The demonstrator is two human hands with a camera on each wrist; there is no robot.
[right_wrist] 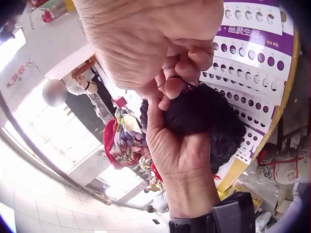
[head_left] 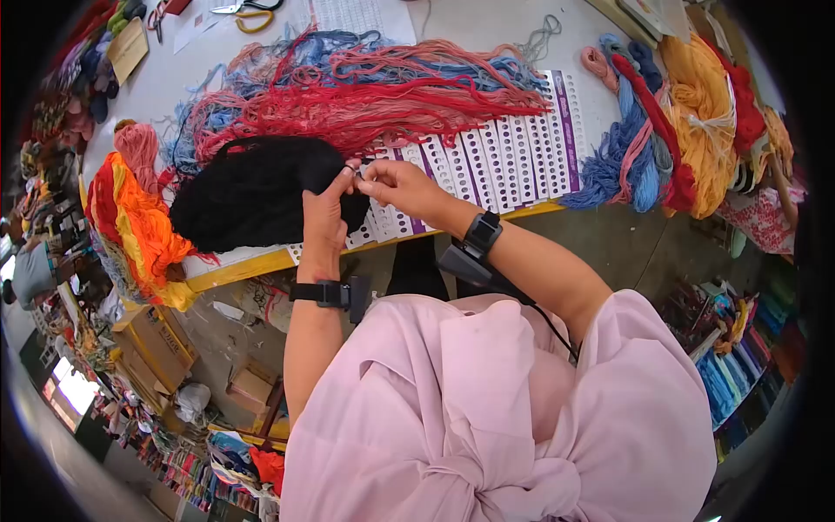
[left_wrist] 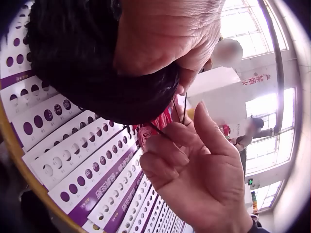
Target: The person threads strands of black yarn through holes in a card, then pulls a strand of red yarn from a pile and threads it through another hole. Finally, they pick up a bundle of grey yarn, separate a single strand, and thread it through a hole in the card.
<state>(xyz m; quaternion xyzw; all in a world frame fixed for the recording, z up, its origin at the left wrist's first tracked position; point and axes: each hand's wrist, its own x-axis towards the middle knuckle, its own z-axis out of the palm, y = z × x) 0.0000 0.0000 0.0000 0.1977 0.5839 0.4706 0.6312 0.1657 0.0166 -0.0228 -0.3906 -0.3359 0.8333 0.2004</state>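
A thick bundle of black yarn [head_left: 243,191] lies at the table's front edge, its right end gathered in my left hand [head_left: 326,213]. The left wrist view shows that hand's fingers and thumb curled around the bundle [left_wrist: 97,82]. Just to the right, my right hand [head_left: 404,187] pinches a thin black strand [left_wrist: 160,131] that comes off the bundle, its fingertips close to the left thumb. In the right wrist view the right hand [right_wrist: 146,39] partly hides the pinched strand, with the left hand [right_wrist: 182,150] below it gripping the yarn.
White and purple hole-punched cards [head_left: 513,157] lie in a row beneath, threaded with red, pink and blue yarn [head_left: 374,87]. Orange and red skeins [head_left: 130,217] hang at the left edge; blue and yellow skeins [head_left: 696,122] sit at the right. Scissors [head_left: 252,13] lie at the back.
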